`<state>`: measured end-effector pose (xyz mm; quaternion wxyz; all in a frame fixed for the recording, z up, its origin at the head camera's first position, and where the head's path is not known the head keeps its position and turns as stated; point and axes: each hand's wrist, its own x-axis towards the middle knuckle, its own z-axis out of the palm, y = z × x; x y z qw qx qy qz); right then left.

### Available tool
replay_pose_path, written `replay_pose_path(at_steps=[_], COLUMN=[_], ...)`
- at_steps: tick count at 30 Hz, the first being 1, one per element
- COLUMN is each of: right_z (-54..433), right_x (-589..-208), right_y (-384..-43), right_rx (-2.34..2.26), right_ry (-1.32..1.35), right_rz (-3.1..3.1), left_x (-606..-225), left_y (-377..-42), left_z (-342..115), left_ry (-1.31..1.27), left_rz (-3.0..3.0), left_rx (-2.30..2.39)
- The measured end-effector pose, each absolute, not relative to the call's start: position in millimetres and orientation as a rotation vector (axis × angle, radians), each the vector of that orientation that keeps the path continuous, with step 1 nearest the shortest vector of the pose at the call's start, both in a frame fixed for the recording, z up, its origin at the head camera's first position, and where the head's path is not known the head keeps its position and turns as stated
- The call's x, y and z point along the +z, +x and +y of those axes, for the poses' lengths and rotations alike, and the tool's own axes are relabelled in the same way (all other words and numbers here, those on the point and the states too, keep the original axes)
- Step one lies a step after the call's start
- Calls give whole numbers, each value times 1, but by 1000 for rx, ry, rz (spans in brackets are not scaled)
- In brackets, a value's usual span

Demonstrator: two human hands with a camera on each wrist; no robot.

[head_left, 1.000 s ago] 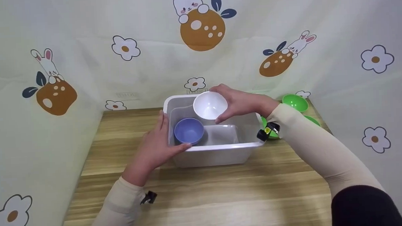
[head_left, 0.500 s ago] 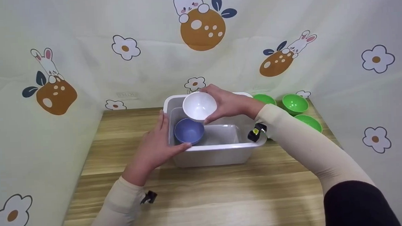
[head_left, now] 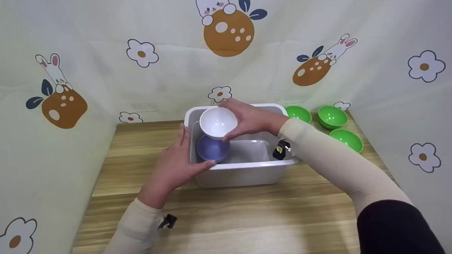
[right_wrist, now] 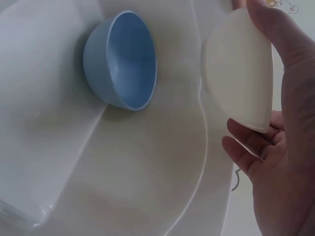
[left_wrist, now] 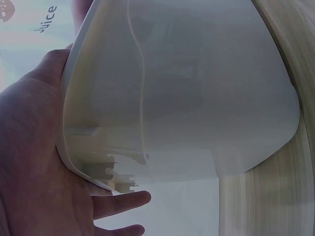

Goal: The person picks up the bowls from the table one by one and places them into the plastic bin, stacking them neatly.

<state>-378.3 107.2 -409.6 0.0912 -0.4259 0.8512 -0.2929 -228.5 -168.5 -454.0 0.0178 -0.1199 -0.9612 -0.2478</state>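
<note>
My right hand (head_left: 250, 119) pinches a white bowl (head_left: 218, 121) by its rim, thumb at the near side and fingers at the far side. The bowl is over the back left of a grey-white plastic bin (head_left: 240, 175). Inside the bin a blue bowl (head_left: 213, 149) sits in the left part, partly overlapped by the white one in the head view. The right wrist view shows the white bowl (right_wrist: 238, 71) apart from the blue bowl (right_wrist: 120, 61). My left hand (head_left: 170, 172) rests on the bin's front left corner, thumb along the front rim, its fingers (left_wrist: 123, 202) straight at the side.
Three green bowls stand on the wooden table (head_left: 231, 223) right of the bin: one behind the right forearm (head_left: 298, 114), one at the back (head_left: 332, 116), one nearer (head_left: 346, 140). A patterned cloth (head_left: 169, 79) closes off the back and sides.
My right hand has moved left with the white bowl, from above the bin's middle to its left part, over the blue bowl's far edge. The left hand has stayed at the corner.
</note>
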Motion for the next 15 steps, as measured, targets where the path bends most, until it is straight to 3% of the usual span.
replay_pose_path(at_steps=[15], right_z=[96], right_x=[-423], right_y=[-384], right_rx=[-724], right_ry=[-1366], right_rz=[2561], left_x=[-456], left_y=[-228], left_z=[-169], left_ry=[-373], left_rz=[-2976], left_rx=[-804])
